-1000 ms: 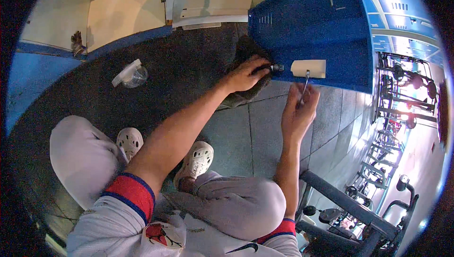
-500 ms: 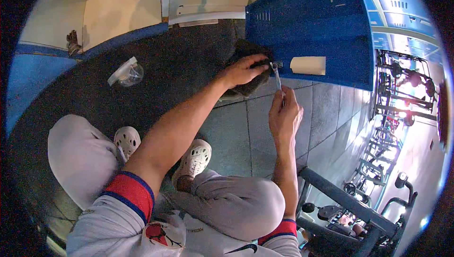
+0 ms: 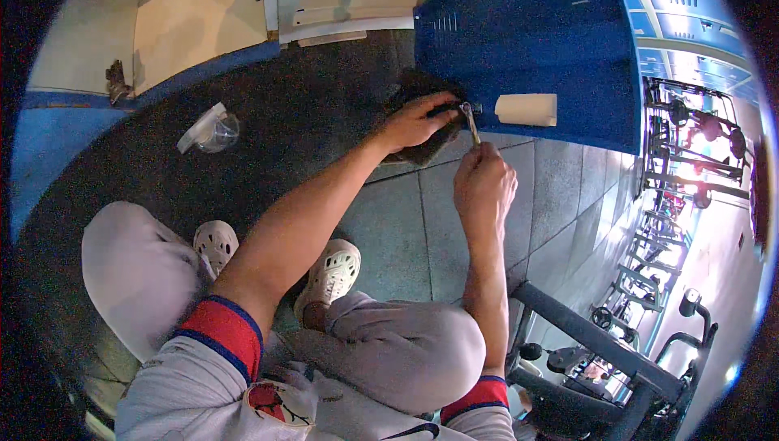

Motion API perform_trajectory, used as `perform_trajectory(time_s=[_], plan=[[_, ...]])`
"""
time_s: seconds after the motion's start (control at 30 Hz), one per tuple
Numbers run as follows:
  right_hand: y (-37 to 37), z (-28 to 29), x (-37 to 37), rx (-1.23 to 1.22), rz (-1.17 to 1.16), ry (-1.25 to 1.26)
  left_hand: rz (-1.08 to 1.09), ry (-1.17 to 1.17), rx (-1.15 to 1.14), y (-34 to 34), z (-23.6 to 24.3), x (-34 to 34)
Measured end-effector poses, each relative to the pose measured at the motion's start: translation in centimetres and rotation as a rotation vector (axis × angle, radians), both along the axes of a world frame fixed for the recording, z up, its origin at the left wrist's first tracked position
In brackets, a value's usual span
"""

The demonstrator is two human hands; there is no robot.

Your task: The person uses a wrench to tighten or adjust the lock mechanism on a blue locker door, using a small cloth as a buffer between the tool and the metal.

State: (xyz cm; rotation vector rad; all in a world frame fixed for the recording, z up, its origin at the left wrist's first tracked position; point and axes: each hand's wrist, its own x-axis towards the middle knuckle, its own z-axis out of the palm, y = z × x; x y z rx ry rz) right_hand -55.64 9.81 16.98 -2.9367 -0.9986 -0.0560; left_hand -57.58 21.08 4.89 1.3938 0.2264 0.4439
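Note:
My right hand (image 3: pixel 484 185) is closed around the handle of a silver wrench (image 3: pixel 474 129). The wrench's ring-shaped head sits by a small metal fitting at the lower edge of a blue locker door (image 3: pixel 552 43). Beside that head, my left hand (image 3: pixel 415 124) has its fingers curled at the door's edge, around something dark I cannot make out. Below the left hand lies a dark, crumpled cloth-like thing (image 3: pixel 430 150). A pale cream plate (image 3: pixel 526 110) is fixed on the door, just right of the fitting.
A clear plastic tub (image 3: pixel 217 132) with a white rim lies on the dark floor to the left. Cream locker interiors (image 3: pixel 203 31) stand at the back, with a brown object (image 3: pixel 118 81) at their left edge. Black gym equipment (image 3: pixel 600 344) stands at the right.
My right hand has shifted slightly left and up and rolled over, knuckles now on top; the wrench's handle slants more. My left hand stays at the door's edge.

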Motion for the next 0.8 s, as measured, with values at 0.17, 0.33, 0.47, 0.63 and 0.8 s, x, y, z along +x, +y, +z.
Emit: perform_trajectory(time_s=[0.17,0.33,0.47,0.63,0.8], plan=[[0.0,-3.1,-0.7,0.091,-0.068,-0.020,0.145,0.023,0.170,-0.8,-1.3,0.3],[-0.7,-4.1,-0.2,0.341,0.002,0.090,0.086,0.056,0.073,-1.1,-0.8,0.0],[-0.3,-6.1,-0.9,0.443,-0.037,0.092,0.120,0.086,0.046,-1.4,-1.2,0.5],[0.3,-8.6,-0.9,0.626,-0.028,0.057,0.125,0.038,0.124,-1.0,-0.7,0.0],[0.1,-9.7,-0.1,0.686,-0.030,0.062,0.153,-0.033,0.183,-1.5,-0.6,0.4]])
